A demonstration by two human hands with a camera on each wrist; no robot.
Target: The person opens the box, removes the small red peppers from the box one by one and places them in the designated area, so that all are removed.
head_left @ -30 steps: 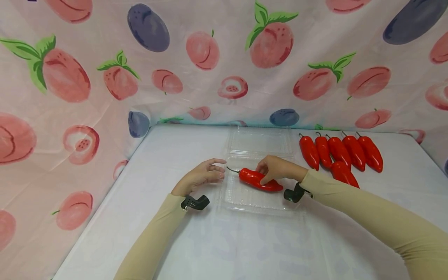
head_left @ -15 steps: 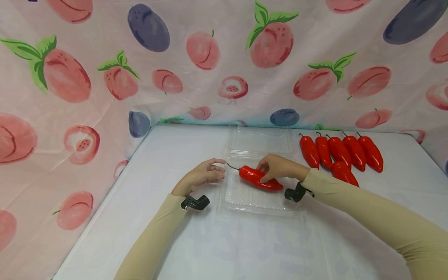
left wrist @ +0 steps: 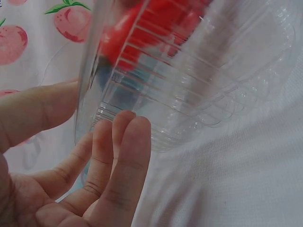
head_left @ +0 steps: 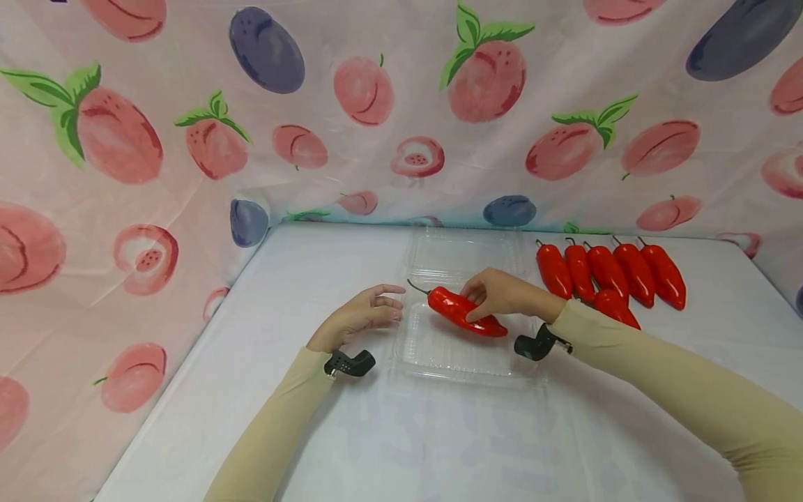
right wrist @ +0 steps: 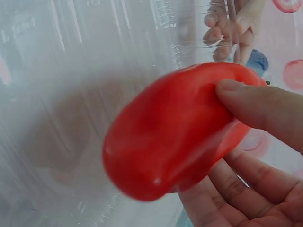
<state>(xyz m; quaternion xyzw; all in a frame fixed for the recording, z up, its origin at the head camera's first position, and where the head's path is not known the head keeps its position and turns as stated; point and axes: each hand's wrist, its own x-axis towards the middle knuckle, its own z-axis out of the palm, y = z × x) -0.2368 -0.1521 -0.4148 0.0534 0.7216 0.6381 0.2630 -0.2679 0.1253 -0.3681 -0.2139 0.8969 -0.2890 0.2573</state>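
Note:
In the head view my right hand (head_left: 495, 291) pinches a shiny red pepper (head_left: 448, 305) with a thin dark stem pointing left. Its thumb (right wrist: 255, 106) lies across one side of the pepper, with fingers on the other. Below the pepper is the base of a clear plastic clamshell box (head_left: 433, 359), its lid (head_left: 467, 252) folded back toward the wall. A shadow on the box floor shows the pepper held above it. My left hand (head_left: 366, 315) holds the box's left rim, thumb at the edge and fingers against the ribbed side wall (left wrist: 189, 94).
Several more red peppers (head_left: 605, 272) lie at the back right, stems mostly pointing away. One of them (head_left: 611, 307) lies nearer, partly hidden by the right sleeve. A fruit-print cloth (head_left: 351, 160) hangs behind the white table (head_left: 301, 265).
My right hand has raised the red pepper slightly off the box floor and moved a little away from me. My left hand stays at the box's left side.

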